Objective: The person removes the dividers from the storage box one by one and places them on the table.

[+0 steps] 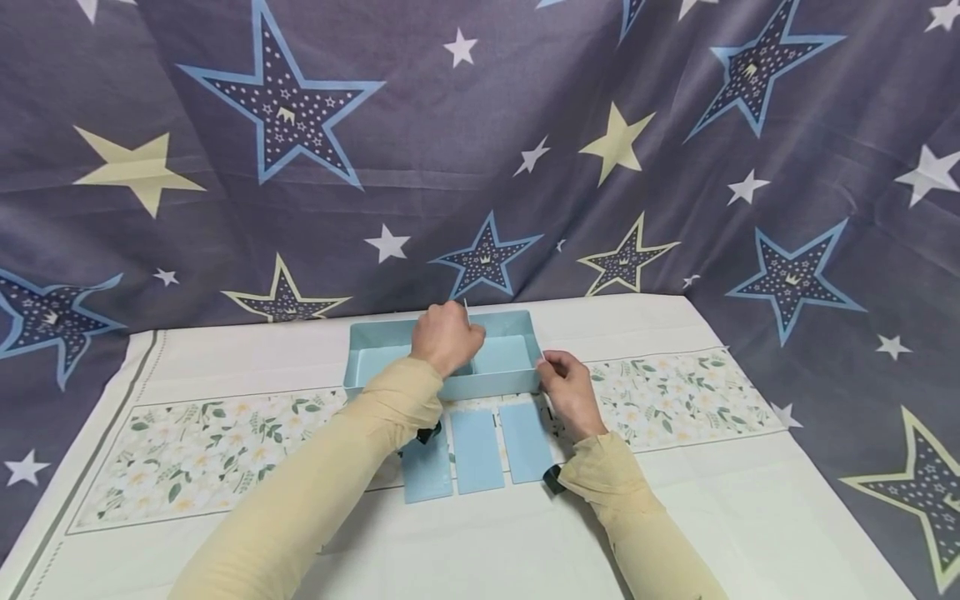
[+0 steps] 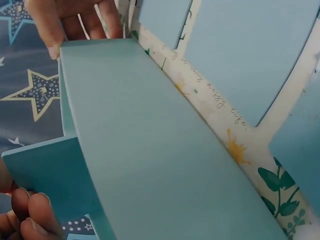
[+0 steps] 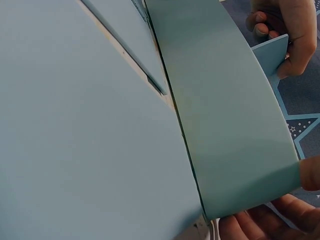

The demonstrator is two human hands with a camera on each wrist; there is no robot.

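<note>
A long light-blue open box [image 1: 491, 386] stands on the table. Over its middle, my left hand [image 1: 446, 336] pinches a flat blue divider panel [image 2: 52, 175] that stands upright across the box, partly above the rim. The panel's lower edge is hidden behind the front wall in both wrist views. At the box's right end, my right hand [image 1: 572, 394] grips the corner, its thumb at the rim and its fingers [image 3: 255, 220] along the end wall.
In front of the box lie three flat blue panels [image 1: 477, 450], side by side. A white cloth with a floral band [image 1: 675, 400] covers the table. Behind it hangs a dark curtain [image 1: 450, 125] with stars.
</note>
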